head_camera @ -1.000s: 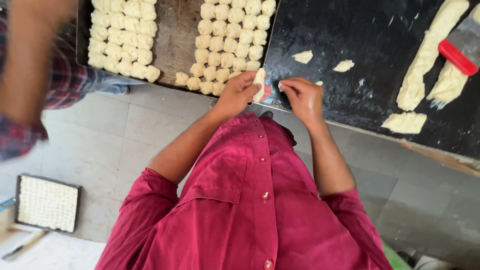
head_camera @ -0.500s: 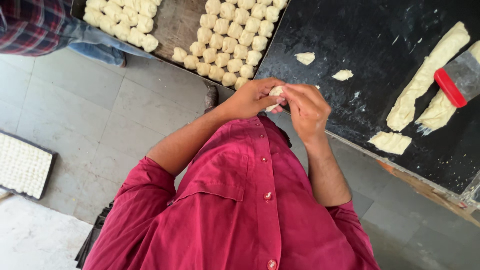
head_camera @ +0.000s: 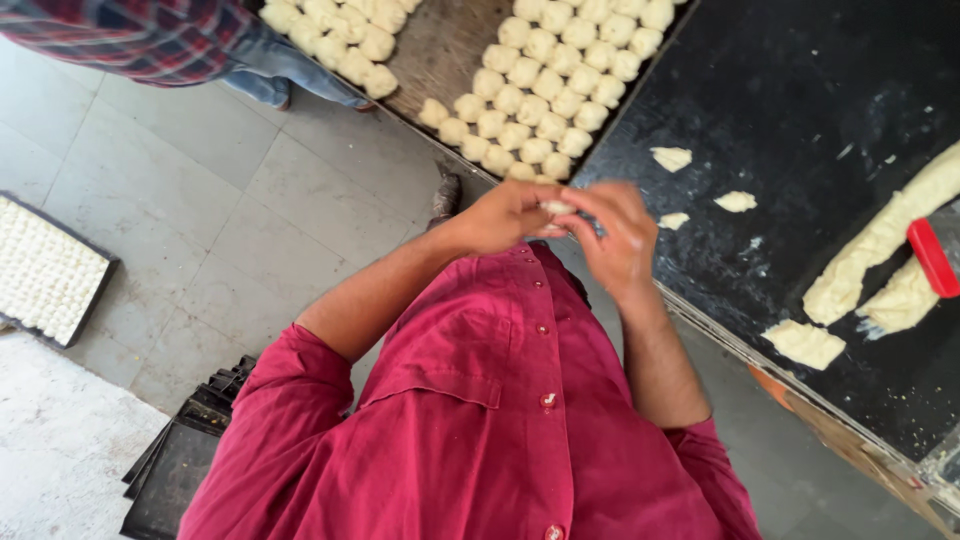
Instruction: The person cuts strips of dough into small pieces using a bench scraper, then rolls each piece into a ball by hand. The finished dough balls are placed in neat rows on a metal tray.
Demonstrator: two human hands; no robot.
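Both my hands meet at chest height over the edge of the black worktop [head_camera: 800,110]. My left hand [head_camera: 500,215] and my right hand [head_camera: 615,235] pinch one small pale dough piece [head_camera: 556,207] between their fingertips. Just beyond them lies a dark metal tray [head_camera: 440,50] filled with several rows of shaped dough balls [head_camera: 545,100]. Small cut dough pieces [head_camera: 672,158] lie loose on the worktop to the right of my hands.
Long dough strips [head_camera: 880,245] and a cut slab [head_camera: 805,343] lie at the right beside a red-handled scraper [head_camera: 933,256]. Another person in a plaid shirt [head_camera: 150,35] stands at the upper left. A filled tray [head_camera: 45,270] and stacked dark trays [head_camera: 175,460] rest on the tiled floor.
My hands lifted the dough piece off the worktop edge and drew it toward my chest, working it between the fingers. The view shifted, and the other person moved toward the upper left.
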